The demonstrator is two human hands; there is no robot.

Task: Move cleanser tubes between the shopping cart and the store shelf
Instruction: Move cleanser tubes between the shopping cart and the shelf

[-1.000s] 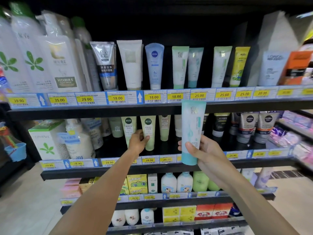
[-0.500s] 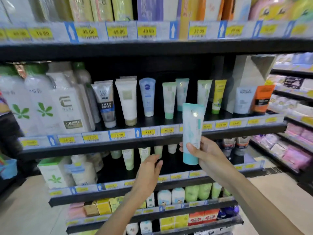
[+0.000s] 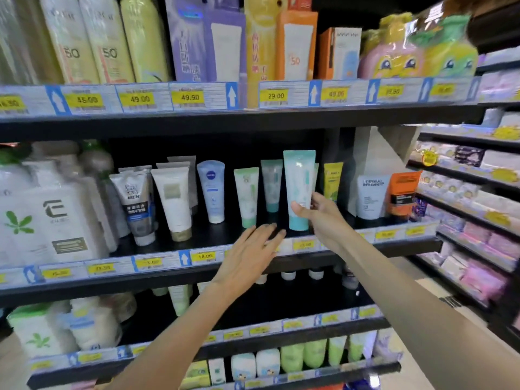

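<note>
Right grip (image 3: 318,218) pinches upright teal tube (image 3: 298,190) on shelf (image 3: 197,240); left grip (image 3: 250,254) spread.

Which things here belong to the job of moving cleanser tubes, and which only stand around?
Job:
- teal tube, pinched by right hand
- left hand, open at the shelf edge
- neighbouring green tube

Only standing there:
- sunscreen bottles
- orange tube
- white lotion bottle

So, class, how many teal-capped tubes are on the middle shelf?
2. The held tube stands at the front in the right hand; the rear tube is just left, further back. Another may hide behind the held tube.
</note>
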